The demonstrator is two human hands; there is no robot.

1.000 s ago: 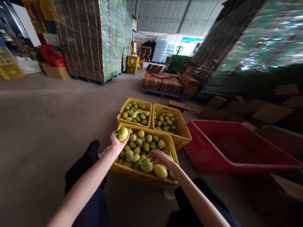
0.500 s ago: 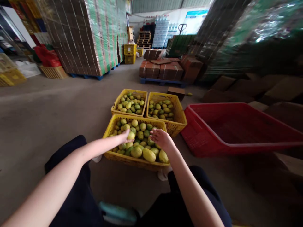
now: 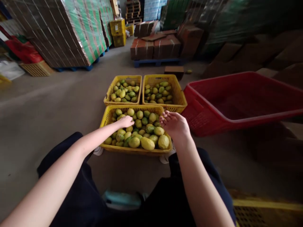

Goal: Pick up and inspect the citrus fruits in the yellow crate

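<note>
The nearest yellow crate [image 3: 132, 151] is filled with yellow and green lemons [image 3: 138, 123] of mixed size. Over its left-middle part is my left hand [image 3: 126, 121], back upward and fingers curled down among the fruit. Whatever those fingers close on is hidden beneath the hand. My right hand [image 3: 175, 124] hovers at the crate's right rim, palm turned up and inward, fingers loosely spread with nothing in them. Large lemons [image 3: 147, 143] lie along the crate's near side.
Behind stand two more yellow crates of lemons, a left one [image 3: 123, 103] and a right one [image 3: 181, 97]. A red bin [image 3: 201, 116] is close on the right. Boxes on a blue pallet [image 3: 156, 50] and wrapped stacks [image 3: 82, 34] stand farther back. Another yellow crate [image 3: 267, 206] is at lower right.
My left hand has turned from a sideways grasp at a lemon to back-up with curled fingers. My right hand has moved right, off the fruit, palm turning upward. The view has tilted down.
</note>
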